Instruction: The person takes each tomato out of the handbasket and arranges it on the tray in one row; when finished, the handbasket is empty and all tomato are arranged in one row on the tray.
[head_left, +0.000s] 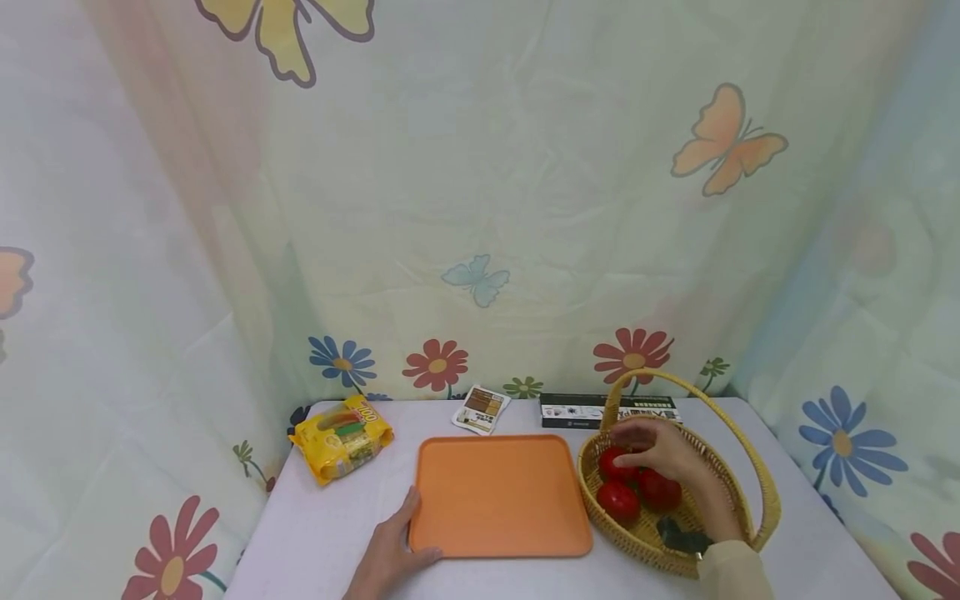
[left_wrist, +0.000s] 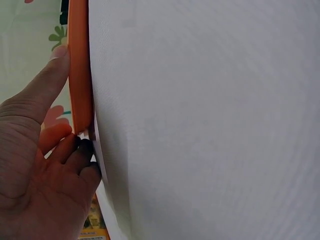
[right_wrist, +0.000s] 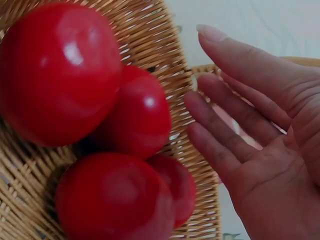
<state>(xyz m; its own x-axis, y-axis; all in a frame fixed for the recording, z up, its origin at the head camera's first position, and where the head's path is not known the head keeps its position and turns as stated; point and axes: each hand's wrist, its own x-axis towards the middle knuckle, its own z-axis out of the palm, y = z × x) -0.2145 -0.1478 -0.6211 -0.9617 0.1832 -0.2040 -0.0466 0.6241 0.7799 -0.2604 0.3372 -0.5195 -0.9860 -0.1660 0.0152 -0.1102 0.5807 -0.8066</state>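
Note:
My left hand [head_left: 386, 550] grips the near left corner of an orange tray [head_left: 498, 496]. Its thumb [left_wrist: 55, 67] lies along the tray's front side, and the fingers bend against the left side. On the right, my right hand [head_left: 660, 450] reaches over a woven basket [head_left: 611, 527] with a tall arched handle. Several shiny red round fruits [right_wrist: 112, 197] lie inside, bunched together. In the right wrist view the right hand's fingers are loosely extended beside the fruits, thumb apart, with a gap between fingertips and fruit.
A yellow food package [head_left: 342, 439] sits at the table's back left. Behind the tray lie a small white-and-brown packet [head_left: 482, 409] and a long black-and-white box [head_left: 570, 411], partly hidden by the basket handle. A floral curtain [head_left: 480, 208] encloses the white table.

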